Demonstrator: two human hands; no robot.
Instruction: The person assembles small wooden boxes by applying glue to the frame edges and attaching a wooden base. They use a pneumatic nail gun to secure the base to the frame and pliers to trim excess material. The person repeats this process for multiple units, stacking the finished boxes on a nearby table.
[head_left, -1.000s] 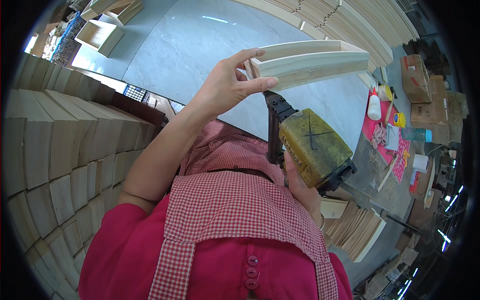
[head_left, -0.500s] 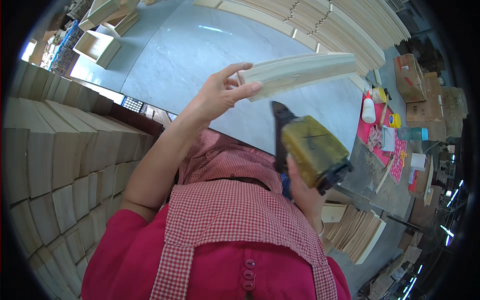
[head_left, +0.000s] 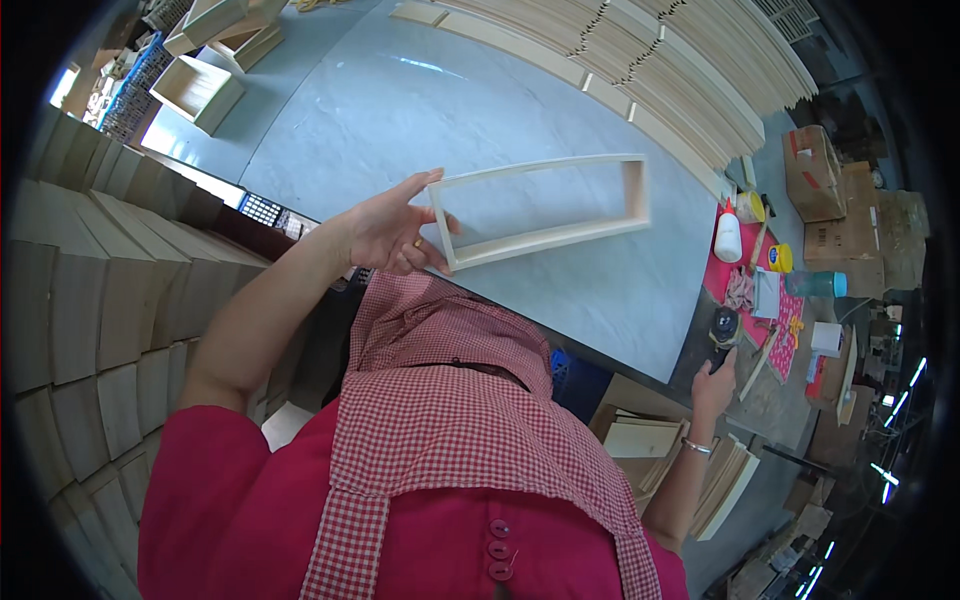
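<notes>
My left hand (head_left: pixel 400 235) grips the short end of a pale rectangular wooden frame (head_left: pixel 540 241), its fingers wrapped around the end piece. The frame is tilted above the blue-grey tabletop (head_left: pixel 350 110), which shows through its open middle. Far to the right, my right hand (head_left: pixel 715 385) is closed around the handle of a nail gun (head_left: pixel 724 325). Its round black end faces up at the table's right corner, and most of its body is hidden.
Long wooden strips (head_left: pixel 690 80) are stacked along the far side. Wooden boxes (head_left: pixel 198 92) stand far left, above piled wood blocks (head_left: pixel 70 300). A white glue bottle (head_left: pixel 728 238), yellow-lidded jar (head_left: pixel 780 257), blue-green bottle (head_left: pixel 820 285) and cardboard cartons (head_left: pixel 845 235) stand right.
The nail gun has moved right, away from the frame, in my right hand. My left hand has come lower and left, turning the frame so its opening shows.
</notes>
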